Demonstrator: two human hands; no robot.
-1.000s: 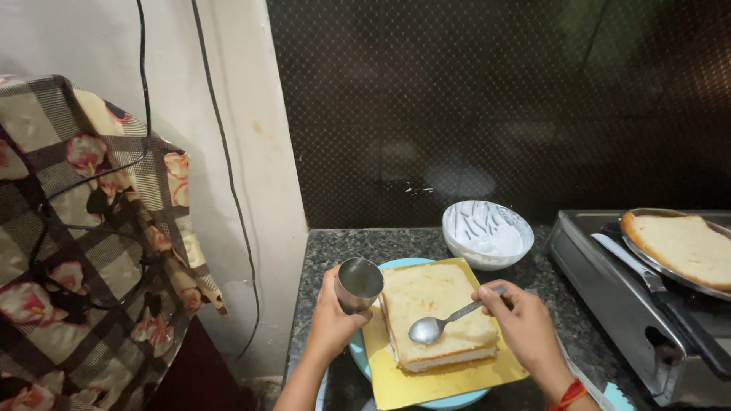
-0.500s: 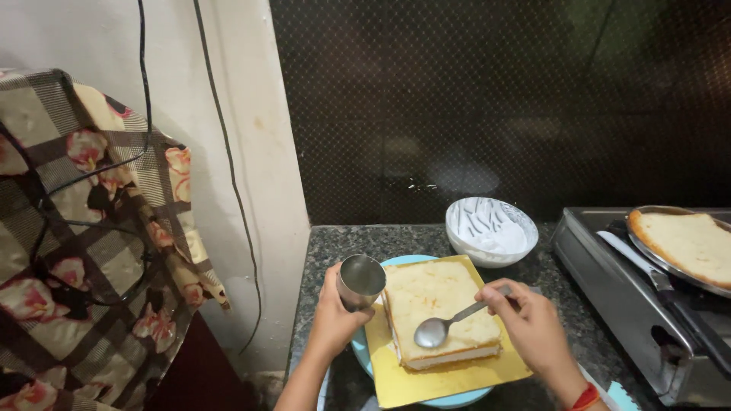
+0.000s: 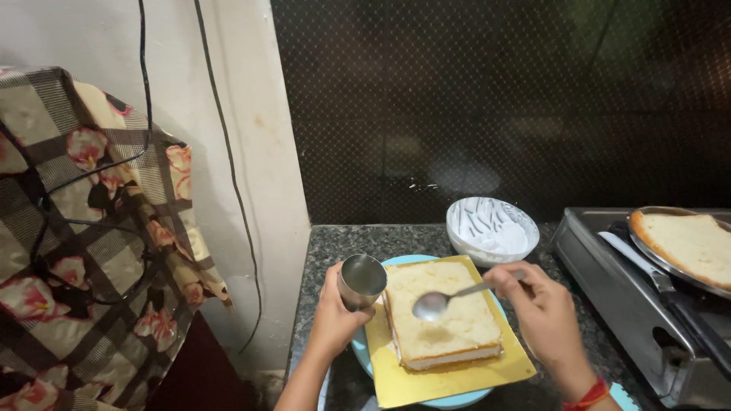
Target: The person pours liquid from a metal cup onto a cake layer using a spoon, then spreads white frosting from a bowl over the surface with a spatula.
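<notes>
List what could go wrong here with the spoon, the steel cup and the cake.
1. The spoon hangs over the cake; a shaky right hand could drip onto the yellow board instead.
2. The steel cup in the left hand is tilted toward the cake and might spill.
3. The board overhangs the blue plate, so pressing on an edge could tip it.

Yellow board (image 3: 449,377), pale blue plate (image 3: 364,352), perhaps speckled counter (image 3: 396,240), floral checked cloth (image 3: 84,251)

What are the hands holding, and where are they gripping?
Left hand grips the steel cup around its side; right hand holds the spoon by its handle end.
</notes>
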